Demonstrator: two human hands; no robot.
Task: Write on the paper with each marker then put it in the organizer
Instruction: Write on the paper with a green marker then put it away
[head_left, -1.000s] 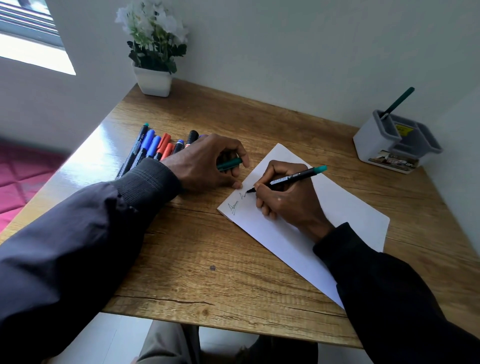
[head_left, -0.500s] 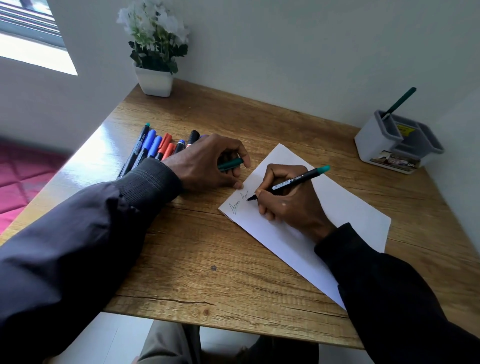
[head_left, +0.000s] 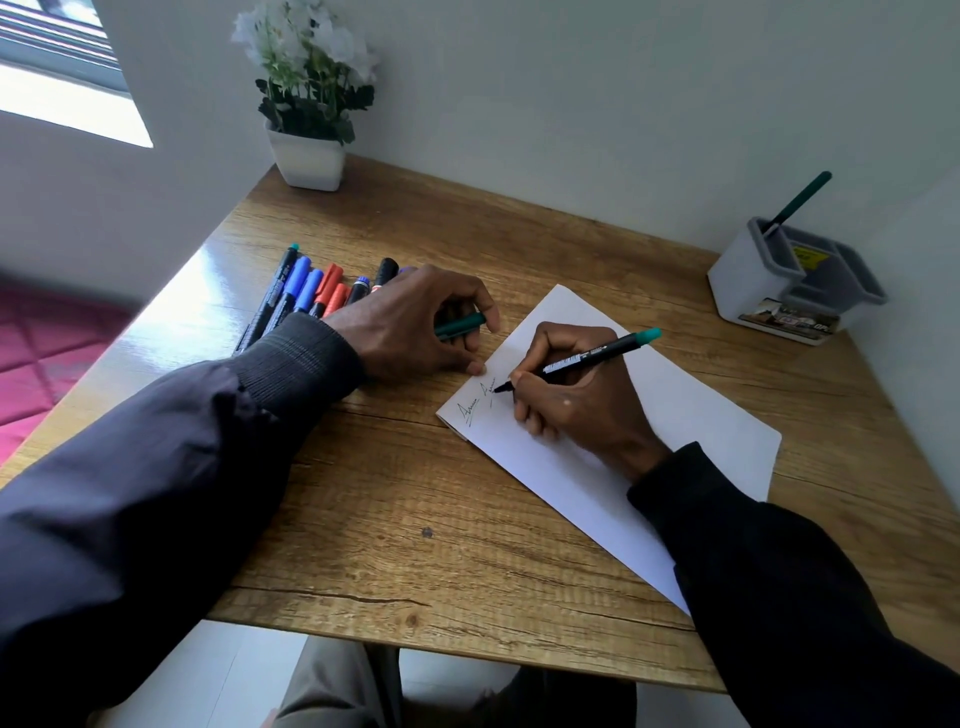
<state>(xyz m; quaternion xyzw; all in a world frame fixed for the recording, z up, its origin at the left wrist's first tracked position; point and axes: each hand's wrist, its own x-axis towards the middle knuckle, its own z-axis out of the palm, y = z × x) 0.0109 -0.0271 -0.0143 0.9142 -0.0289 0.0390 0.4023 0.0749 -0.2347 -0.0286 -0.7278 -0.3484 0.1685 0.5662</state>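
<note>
A white sheet of paper (head_left: 685, 415) lies on the wooden table (head_left: 415, 519). My right hand (head_left: 576, 400) grips a black marker with a green end (head_left: 592, 360), its tip touching the paper beside two small scribbles (head_left: 478, 402). My left hand (head_left: 415, 325) rests on the table left of the paper and holds the marker's green cap (head_left: 460, 325). A row of several markers (head_left: 311, 291) with blue, red and black caps lies behind my left wrist. The white and grey organizer (head_left: 779, 283) stands at the far right with one green marker (head_left: 800, 200) upright in it.
A white pot with white flowers (head_left: 306, 104) stands at the table's back left corner. Walls close the table off at the back and on the right. A window is at the upper left and a pink quilted surface lies beyond the table's left edge.
My right hand has moved the marker tip slightly along the paper, adding to the second scribble. My left hand and the cap have stayed put.
</note>
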